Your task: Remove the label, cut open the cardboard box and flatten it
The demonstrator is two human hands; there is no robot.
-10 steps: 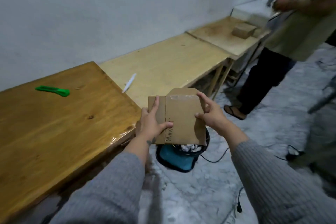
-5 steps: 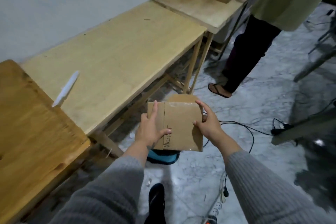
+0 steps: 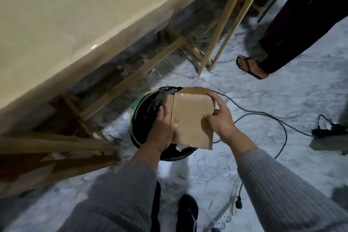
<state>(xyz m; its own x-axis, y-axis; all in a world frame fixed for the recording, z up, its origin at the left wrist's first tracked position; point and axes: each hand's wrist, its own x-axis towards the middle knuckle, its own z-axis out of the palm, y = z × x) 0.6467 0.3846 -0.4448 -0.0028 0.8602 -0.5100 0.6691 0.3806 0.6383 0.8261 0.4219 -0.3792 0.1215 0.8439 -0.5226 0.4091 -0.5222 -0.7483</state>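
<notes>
The flattened brown cardboard box (image 3: 190, 118) is held flat between both hands, directly above a black-lined bin (image 3: 143, 117) on the floor. My left hand (image 3: 162, 128) grips its left edge, thumb lying over the top face near some handwriting. My right hand (image 3: 219, 117) pinches the right edge, fingers on top. Clear tape shines along the box's upper and lower edges. No label or cutter shows in this view.
A pale wooden table (image 3: 75, 15) with slanted legs fills the upper left. Another person's leg and sandalled foot (image 3: 250, 66) stand at the upper right. Black cables (image 3: 263, 113) and a power strip (image 3: 233, 207) lie on the marble floor. My own foot (image 3: 188, 211) is below.
The view has swung down from the tabletops to the floor. Both hands have carried the cardboard lower, over the bin, and my left thumb has slid further across it.
</notes>
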